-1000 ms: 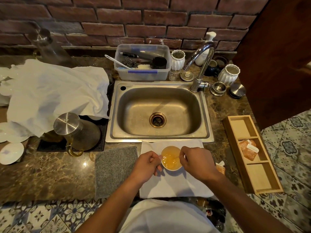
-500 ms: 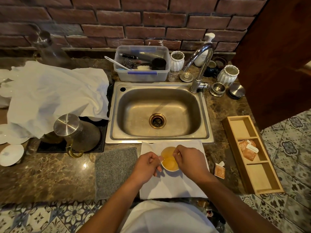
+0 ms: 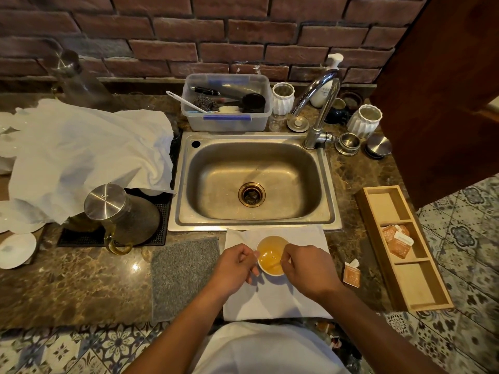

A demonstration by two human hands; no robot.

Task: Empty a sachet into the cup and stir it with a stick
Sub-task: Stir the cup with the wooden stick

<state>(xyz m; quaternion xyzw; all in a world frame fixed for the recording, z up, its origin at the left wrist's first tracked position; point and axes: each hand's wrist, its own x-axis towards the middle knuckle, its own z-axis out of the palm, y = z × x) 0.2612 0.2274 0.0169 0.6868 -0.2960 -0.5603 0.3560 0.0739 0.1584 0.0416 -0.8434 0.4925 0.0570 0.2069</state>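
Observation:
A small white cup (image 3: 271,256) of amber liquid stands on a white napkin (image 3: 275,300) in front of the sink. My left hand (image 3: 234,268) grips the cup's left side. My right hand (image 3: 307,268) hovers at the cup's right rim, fingers pinched on a thin stick (image 3: 275,263) that dips into the liquid; the stick is faint and mostly hidden. A torn orange sachet (image 3: 351,273) lies on the counter to the right of the napkin.
A steel sink (image 3: 251,182) with a tap (image 3: 318,109) lies beyond the cup. A wooden tray (image 3: 405,255) holding more sachets sits at right. A grey mat (image 3: 183,276), a metal-lidded jug (image 3: 116,214) and a white cloth (image 3: 86,152) are at left.
My right hand has shifted a little around the cup's rim, moving the stick in the liquid. My left hand stays on the cup.

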